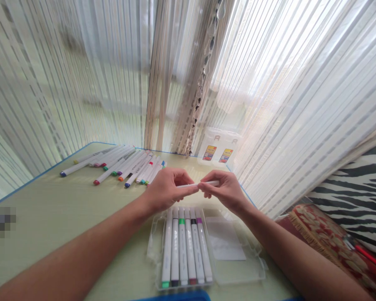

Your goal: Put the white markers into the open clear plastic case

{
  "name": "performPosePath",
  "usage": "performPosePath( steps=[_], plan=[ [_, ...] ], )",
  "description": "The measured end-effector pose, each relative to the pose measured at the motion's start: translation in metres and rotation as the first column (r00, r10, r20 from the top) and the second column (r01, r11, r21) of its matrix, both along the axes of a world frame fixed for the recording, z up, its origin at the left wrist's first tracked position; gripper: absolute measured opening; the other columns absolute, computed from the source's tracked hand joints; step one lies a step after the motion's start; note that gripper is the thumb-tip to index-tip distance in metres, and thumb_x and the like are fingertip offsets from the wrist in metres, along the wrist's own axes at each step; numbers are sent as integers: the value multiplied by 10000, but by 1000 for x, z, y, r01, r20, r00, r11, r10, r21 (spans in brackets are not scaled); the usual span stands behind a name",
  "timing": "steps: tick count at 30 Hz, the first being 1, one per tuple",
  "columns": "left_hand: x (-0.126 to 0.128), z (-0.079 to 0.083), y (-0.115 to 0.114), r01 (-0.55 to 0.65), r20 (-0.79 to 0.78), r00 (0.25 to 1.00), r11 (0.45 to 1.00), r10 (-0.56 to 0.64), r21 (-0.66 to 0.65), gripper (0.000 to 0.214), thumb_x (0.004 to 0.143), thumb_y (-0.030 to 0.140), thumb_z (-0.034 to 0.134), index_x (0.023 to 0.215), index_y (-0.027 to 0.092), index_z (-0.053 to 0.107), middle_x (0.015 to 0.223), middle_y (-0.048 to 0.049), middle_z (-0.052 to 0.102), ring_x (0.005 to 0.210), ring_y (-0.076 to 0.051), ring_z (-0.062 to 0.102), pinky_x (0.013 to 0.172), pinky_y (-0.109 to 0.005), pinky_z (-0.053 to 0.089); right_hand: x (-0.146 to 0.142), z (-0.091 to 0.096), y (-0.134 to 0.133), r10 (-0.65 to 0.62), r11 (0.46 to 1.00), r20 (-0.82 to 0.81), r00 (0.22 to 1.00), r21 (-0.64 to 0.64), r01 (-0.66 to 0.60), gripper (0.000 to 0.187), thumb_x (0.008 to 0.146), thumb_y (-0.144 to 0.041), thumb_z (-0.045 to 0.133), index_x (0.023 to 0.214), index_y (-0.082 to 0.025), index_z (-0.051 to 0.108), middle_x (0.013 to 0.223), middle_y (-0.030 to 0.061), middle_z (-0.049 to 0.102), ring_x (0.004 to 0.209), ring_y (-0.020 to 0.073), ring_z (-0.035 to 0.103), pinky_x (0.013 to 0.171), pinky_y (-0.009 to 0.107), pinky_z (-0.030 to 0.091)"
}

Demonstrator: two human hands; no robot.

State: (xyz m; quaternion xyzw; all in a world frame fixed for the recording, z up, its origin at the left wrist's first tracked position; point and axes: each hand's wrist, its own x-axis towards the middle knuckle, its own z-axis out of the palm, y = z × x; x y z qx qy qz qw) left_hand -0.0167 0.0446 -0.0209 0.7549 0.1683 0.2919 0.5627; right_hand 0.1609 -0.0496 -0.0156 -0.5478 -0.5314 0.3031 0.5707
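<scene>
Both my hands hold one white marker (208, 183) level above the table. My left hand (167, 188) pinches its left end, and my right hand (225, 190) grips its right part with closed fingers. Right below them lies an open clear plastic case (238, 267) with several white markers (186, 246) side by side in its left half; their caps show green, black, red and purple. A white paper insert (224, 240) lies in the case's right half.
A loose row of several white markers with coloured caps (122, 165) lies at the back left of the pale green table (50, 225). Sheer striped curtains surround the table. A zebra-print fabric (357, 196) and a red patterned cushion (329, 242) are at the right.
</scene>
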Motion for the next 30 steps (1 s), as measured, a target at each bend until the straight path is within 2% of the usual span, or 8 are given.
performPosePath(
  steps=[5, 9, 12, 16, 20, 23, 27, 30],
  plan=[
    [0, 0, 0, 41, 3, 999, 999, -41, -24, 268, 708, 370, 789, 769, 120, 713, 669, -64, 684, 501, -115, 549, 445, -229, 427, -1, 5, -2, 23, 998, 41, 999, -53, -21, 341, 552, -408, 908, 644, -152, 703, 526, 3, 638, 422, 99, 528, 400, 219, 392],
    [1, 2, 1, 50, 34, 998, 998, -49, -29, 277, 739, 382, 764, 798, 114, 734, 621, -46, 644, 498, -118, 545, 462, -237, 446, -1, 6, -2, 14, 999, 40, 999, -40, -13, 345, 557, -418, 902, 657, -152, 707, 554, 12, 654, 431, 100, 530, 407, 225, 401],
    [2, 4, 1, 17, 40, 999, 1000, -16, -20, 299, 781, 406, 719, 833, 111, 729, 669, -54, 655, 511, -124, 558, 484, -244, 462, -1, 5, -2, -6, 1000, 67, 998, -17, 7, 303, 600, -386, 885, 701, -161, 708, 569, 7, 656, 447, 106, 546, 420, 230, 423],
    [0, 8, -1, -40, -26, 999, 988, 44, 149, 303, 843, 415, 633, 825, 126, 722, 568, -2, 570, 498, -110, 499, 470, -213, 371, -4, 3, -3, -12, 1000, 124, 992, 16, 10, 271, 614, -351, 880, 724, -168, 713, 552, -12, 627, 463, 102, 520, 431, 226, 397],
    [-2, 11, -5, -48, -47, 997, 954, 64, 297, 288, 812, 417, 668, 788, 135, 723, 606, 2, 579, 538, -105, 459, 493, -210, 319, -6, 4, -4, -10, 1000, 156, 988, 19, 8, 278, 601, -354, 888, 685, -161, 708, 535, -25, 585, 459, 85, 465, 422, 215, 329],
    [-2, 11, -6, -67, -26, 997, 958, 78, 280, 282, 819, 418, 661, 777, 143, 704, 621, 2, 592, 545, -108, 467, 510, -213, 326, -6, 5, -5, 28, 1000, 118, 993, -13, -26, 281, 634, -376, 869, 731, -164, 713, 533, -29, 575, 444, 86, 462, 404, 213, 325],
    [-2, 10, -7, -56, 7, 998, 973, 56, 226, 266, 821, 415, 665, 795, 152, 693, 709, -32, 664, 643, -147, 573, 591, -228, 402, -4, 5, -5, 76, 997, 46, 996, -19, -76, 269, 709, -402, 819, 779, -157, 731, 585, -5, 619, 456, 100, 519, 439, 239, 420],
    [-2, 10, -7, -51, 5, 999, 975, 51, 215, 262, 834, 413, 654, 802, 155, 689, 729, -37, 673, 675, -156, 590, 612, -234, 413, -3, 4, -5, 70, 998, 37, 997, -3, -70, 248, 736, -388, 804, 775, -152, 737, 572, -3, 622, 448, 98, 528, 453, 242, 439]
  ],
)
